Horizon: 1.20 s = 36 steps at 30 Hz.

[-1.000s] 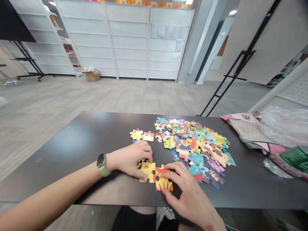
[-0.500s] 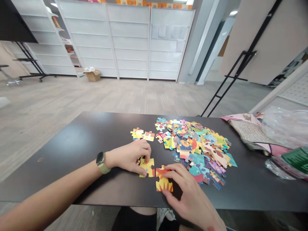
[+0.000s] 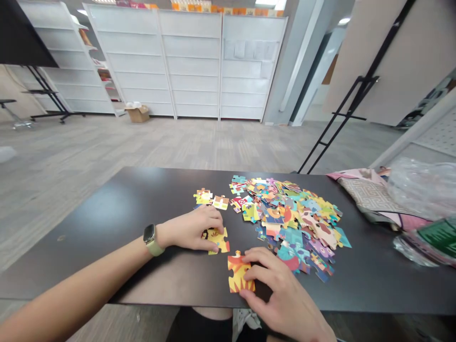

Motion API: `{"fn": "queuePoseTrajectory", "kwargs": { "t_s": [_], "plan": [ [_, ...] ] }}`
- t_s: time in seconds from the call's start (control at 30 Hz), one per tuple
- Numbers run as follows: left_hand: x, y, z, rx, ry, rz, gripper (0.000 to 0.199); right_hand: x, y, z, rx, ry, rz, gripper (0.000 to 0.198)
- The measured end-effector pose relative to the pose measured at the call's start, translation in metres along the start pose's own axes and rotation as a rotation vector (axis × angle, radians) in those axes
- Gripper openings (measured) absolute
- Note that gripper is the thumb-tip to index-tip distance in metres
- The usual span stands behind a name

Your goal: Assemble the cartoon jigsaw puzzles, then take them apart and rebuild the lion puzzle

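My left hand, with a watch on its wrist, pinches a yellow puzzle piece lying on the dark table. Its thumb rests along the piece's lower edge, and the fingers cover the left part. Closer to the table's front edge, my right hand grips a yellow and orange puzzle piece between thumb and fingertips at its right side. The two pieces lie apart with a narrow gap. Beyond my left hand sit two more pieces, a yellow one and a brown and white one.
A heap of loose puzzle pieces spreads over the table right of centre. At the right edge lie a pink patterned bag, clear plastic wrap and a green-labelled item. A black stand rises behind the table.
The right-hand piece has turned slightly and shifted toward the table's front edge. The left-hand piece has moved slightly away from me, so the gap between them is wider.
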<state>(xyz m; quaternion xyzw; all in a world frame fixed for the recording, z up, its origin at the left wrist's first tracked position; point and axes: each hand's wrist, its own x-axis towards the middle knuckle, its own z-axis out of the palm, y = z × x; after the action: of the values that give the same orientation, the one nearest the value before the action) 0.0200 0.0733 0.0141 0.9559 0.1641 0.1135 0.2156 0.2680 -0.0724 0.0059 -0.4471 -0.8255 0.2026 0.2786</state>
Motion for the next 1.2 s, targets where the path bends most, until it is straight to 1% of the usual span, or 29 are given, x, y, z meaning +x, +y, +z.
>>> {"fn": "queuePoseTrajectory", "kwargs": {
  "t_s": [0.17,0.3,0.67,0.83,0.97,1.13,1.2],
  "plan": [
    [0.0,0.003,0.002,-0.006,0.0,0.025,0.029,-0.003,0.004,0.003,-0.04,0.012,-0.008,0.011],
    [0.0,0.007,0.004,-0.022,-0.008,0.033,0.028,-0.005,0.006,0.005,-0.071,-0.004,0.01,0.012],
    [0.0,0.008,0.007,-0.035,0.019,0.048,0.025,-0.002,0.005,0.005,-0.065,-0.015,0.021,0.011],
    [-0.001,0.008,0.0,-0.022,-0.019,0.036,0.03,-0.002,0.004,0.005,-0.054,-0.004,0.026,0.011],
    [-0.002,0.008,-0.006,-0.014,-0.037,0.037,0.028,-0.003,0.003,0.005,-0.056,0.015,0.044,0.013],
    [-0.002,0.01,-0.005,-0.026,-0.05,0.05,0.028,-0.003,0.004,0.007,-0.072,0.065,0.029,0.016],
    [-0.002,0.01,-0.003,-0.027,-0.043,0.047,0.03,-0.003,0.005,0.007,-0.077,0.063,0.026,0.015]
  ]
}}
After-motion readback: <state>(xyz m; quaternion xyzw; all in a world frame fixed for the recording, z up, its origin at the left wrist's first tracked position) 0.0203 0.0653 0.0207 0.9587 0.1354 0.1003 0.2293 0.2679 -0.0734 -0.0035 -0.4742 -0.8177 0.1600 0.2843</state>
